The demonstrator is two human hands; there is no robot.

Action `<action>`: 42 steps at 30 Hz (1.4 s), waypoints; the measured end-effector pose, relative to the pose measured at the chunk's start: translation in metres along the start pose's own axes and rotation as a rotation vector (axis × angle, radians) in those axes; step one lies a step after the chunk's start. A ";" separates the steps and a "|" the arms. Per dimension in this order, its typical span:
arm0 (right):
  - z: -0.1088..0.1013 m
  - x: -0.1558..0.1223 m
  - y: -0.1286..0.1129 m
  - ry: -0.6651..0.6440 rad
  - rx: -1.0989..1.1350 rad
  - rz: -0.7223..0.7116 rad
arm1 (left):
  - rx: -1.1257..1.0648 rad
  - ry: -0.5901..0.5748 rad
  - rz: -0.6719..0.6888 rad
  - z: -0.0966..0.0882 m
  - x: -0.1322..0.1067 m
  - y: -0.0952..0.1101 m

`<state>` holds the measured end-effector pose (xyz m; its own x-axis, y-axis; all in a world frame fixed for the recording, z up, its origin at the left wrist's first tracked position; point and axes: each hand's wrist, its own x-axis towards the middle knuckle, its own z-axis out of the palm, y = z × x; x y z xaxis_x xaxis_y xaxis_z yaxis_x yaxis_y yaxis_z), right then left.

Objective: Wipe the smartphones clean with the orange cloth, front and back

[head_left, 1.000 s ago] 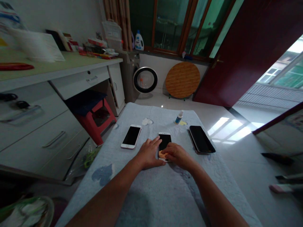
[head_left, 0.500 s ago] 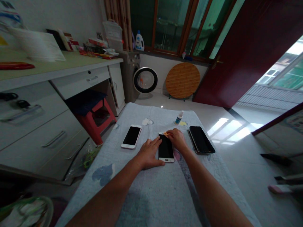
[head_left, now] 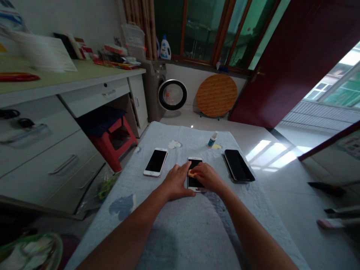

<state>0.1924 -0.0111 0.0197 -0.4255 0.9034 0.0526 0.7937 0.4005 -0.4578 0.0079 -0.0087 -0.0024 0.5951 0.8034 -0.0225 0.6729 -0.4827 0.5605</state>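
Observation:
A white phone (head_left: 194, 164) with a dark screen lies in the middle of the cloth-covered table (head_left: 182, 232). My left hand (head_left: 176, 183) rests flat against the phone's left edge, fingers stretched out. My right hand (head_left: 206, 177) lies over the screen, fingers pinched on a small orange-yellow cloth (head_left: 191, 173) pressed to the glass. A second white phone (head_left: 156, 162) lies to the left and a black phone (head_left: 239, 165) to the right, both untouched.
A small spray bottle (head_left: 212, 139) and a yellow scrap stand at the table's far end, next to a white wad (head_left: 174, 144). A white desk with drawers (head_left: 50, 123) and a red stool (head_left: 112, 140) are at left; the floor at right is open.
My right hand slid the small cloth from the phone's near end up to its top edge, then back down to mid-screen. The left hand stayed put.

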 end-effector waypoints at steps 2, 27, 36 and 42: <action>-0.003 -0.006 -0.008 -0.069 0.018 -0.043 | 0.014 -0.004 0.020 0.000 0.000 -0.001; 0.003 0.044 0.018 0.152 -0.212 0.275 | 0.025 0.012 0.033 -0.005 0.000 0.003; 0.008 0.065 0.021 0.070 -0.218 0.142 | 0.050 0.025 0.046 -0.006 -0.002 0.004; -0.002 0.051 0.040 0.127 -0.226 0.279 | 0.082 -0.018 -0.017 -0.007 -0.001 0.008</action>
<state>0.2036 0.0516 0.0061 -0.1334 0.9886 0.0697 0.9532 0.1473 -0.2640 0.0096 -0.0115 0.0079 0.5909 0.8054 -0.0468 0.7159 -0.4967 0.4906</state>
